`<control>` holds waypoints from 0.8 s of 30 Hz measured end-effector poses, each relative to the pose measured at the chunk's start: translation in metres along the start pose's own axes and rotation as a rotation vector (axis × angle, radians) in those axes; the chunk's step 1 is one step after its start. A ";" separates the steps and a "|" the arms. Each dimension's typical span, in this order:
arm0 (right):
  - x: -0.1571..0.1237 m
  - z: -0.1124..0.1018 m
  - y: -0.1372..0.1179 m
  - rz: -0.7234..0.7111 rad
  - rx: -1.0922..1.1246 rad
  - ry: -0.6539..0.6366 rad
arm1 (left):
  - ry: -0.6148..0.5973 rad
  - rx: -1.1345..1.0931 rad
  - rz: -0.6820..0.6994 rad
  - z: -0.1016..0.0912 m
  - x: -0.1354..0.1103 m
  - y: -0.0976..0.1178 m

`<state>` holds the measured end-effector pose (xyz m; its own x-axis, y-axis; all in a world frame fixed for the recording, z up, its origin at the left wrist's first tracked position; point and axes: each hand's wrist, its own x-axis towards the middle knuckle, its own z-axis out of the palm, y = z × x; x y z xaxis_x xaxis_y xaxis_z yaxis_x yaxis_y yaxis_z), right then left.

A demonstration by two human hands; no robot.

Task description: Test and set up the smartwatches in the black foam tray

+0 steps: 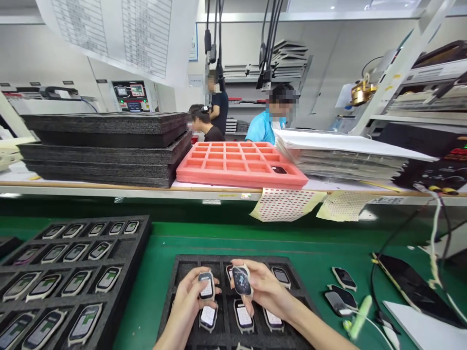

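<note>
Between the thumb and fingers of my left hand is a smartwatch case without a strap, its screen lit white. My right hand grips a second smartwatch case, whose dark screen shows a small bluish figure. Both hands are above a black foam tray with square pockets. Several more watch cases lie in that tray, among them one with a lit screen below my right hand and a dark one beyond it. My hands and wrists cover some of the pockets.
To the left, another black foam tray holds rows of watch cases. Loose watches, a phone and cables lie at right. The shelf bears stacked black foam, a pink foam tray and a paper stack. Several people are behind it.
</note>
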<state>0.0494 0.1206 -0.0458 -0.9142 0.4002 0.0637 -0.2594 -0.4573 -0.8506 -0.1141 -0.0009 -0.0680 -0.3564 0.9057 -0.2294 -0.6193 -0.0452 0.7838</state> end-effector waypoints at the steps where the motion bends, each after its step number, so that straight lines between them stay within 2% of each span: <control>1: 0.000 0.001 0.000 0.014 0.000 0.003 | -0.011 0.008 0.000 0.001 -0.003 0.003; 7: -0.002 0.011 0.003 0.093 0.000 -0.046 | -0.088 0.051 -0.019 0.001 -0.019 0.015; 14: -0.003 0.016 0.007 0.200 -0.008 -0.156 | -0.129 0.117 0.014 -0.006 -0.016 0.013; 18: 0.000 0.019 0.009 0.173 -0.013 -0.097 | -0.107 0.111 0.045 -0.009 -0.015 0.015; 24: -0.002 0.021 0.012 0.091 -0.074 0.033 | -0.147 0.115 0.011 -0.008 -0.017 0.015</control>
<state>0.0412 0.0977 -0.0454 -0.9219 0.3862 -0.0314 -0.1512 -0.4331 -0.8886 -0.1226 -0.0203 -0.0572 -0.2516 0.9577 -0.1399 -0.5285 -0.0149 0.8488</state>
